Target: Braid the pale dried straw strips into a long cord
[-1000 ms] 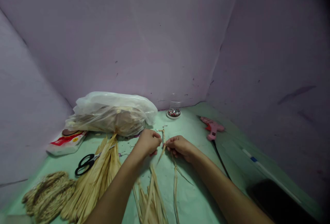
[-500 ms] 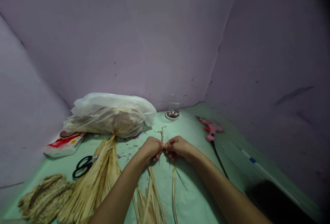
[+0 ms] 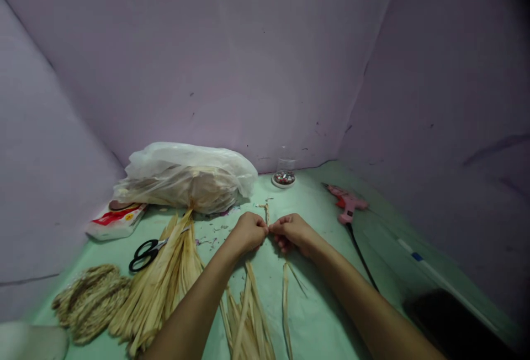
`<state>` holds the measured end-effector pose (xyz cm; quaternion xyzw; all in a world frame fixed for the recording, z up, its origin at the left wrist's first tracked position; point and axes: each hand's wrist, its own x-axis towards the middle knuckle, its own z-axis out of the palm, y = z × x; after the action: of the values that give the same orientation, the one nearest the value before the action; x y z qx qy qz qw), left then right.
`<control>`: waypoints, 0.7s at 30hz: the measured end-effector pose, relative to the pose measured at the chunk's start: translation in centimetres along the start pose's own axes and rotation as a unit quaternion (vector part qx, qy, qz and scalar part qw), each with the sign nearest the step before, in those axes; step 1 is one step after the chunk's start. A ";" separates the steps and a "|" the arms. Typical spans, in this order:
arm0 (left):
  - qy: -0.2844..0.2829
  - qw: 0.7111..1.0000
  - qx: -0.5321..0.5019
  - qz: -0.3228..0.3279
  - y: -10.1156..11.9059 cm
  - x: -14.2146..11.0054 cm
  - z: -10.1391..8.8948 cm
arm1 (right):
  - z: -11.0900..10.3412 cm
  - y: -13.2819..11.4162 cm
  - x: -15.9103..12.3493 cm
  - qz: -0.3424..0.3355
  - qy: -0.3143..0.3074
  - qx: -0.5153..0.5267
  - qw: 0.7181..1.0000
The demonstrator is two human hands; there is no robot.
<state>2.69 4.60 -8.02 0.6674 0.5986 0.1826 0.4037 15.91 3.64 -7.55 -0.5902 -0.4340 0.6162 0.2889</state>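
A short, thin braid (image 3: 267,214) of pale dried plant fibre stands up between my fingertips, its top end bent to the left. My left hand (image 3: 250,231) pinches its lower part from the left. From the right, the fingers of my right hand (image 3: 292,232) close on the same spot, nearly touching the left ones. The strand ends below the pinch are mostly hidden by my hands. Loose flat fibre strips (image 3: 248,316) lie on the table between my forearms, and a single strip (image 3: 285,305) lies to their right.
Black-handled scissors (image 3: 146,254) rest against a large fibre bundle (image 3: 165,282) at left. Beyond are a coiled braid (image 3: 93,302), a red-and-white packet (image 3: 118,221) and a plastic bag (image 3: 194,178). A small bead container (image 3: 284,178) stands at the back; a pink glue gun (image 3: 348,202) with cord lies right.
The camera has turned slightly left, so the scene sits farther right. A white rounded object now shows at the lower left. Both hands stay pinched at the braid, with small finger shifts.
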 end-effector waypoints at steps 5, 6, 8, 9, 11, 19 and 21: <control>0.117 0.983 0.126 0.060 2.0 -2.9 -3.9 | -0.3 0.0 -0.1 -0.001 -0.019 0.003 1.000; 0.130 0.980 0.141 0.048 2.4 -3.8 -4.8 | -0.3 0.0 -0.2 0.000 -0.026 0.008 1.000; 0.136 0.978 0.153 0.028 2.7 -5.6 -5.9 | -0.3 0.0 -0.2 0.000 -0.035 0.015 0.999; 0.131 0.978 0.158 0.020 2.6 -6.5 -6.2 | -0.3 0.0 -0.2 -0.001 -0.035 0.012 0.999; 0.109 0.979 0.169 -0.001 2.0 -7.8 -6.2 | -0.2 0.1 -0.2 -0.008 -0.024 -0.004 1.000; 0.070 0.981 0.160 -0.089 0.0 -8.8 -3.8 | 0.0 0.7 0.0 -0.038 -0.010 -0.029 0.999; 0.087 0.976 0.167 -0.109 -0.1 -8.5 -3.0 | -0.1 0.7 0.0 -0.037 -0.017 -0.022 0.999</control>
<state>-1.37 -2.48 -4.28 0.6379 0.7224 0.0922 0.2506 16.14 3.33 -8.13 -0.5694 -0.4742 0.6051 0.2911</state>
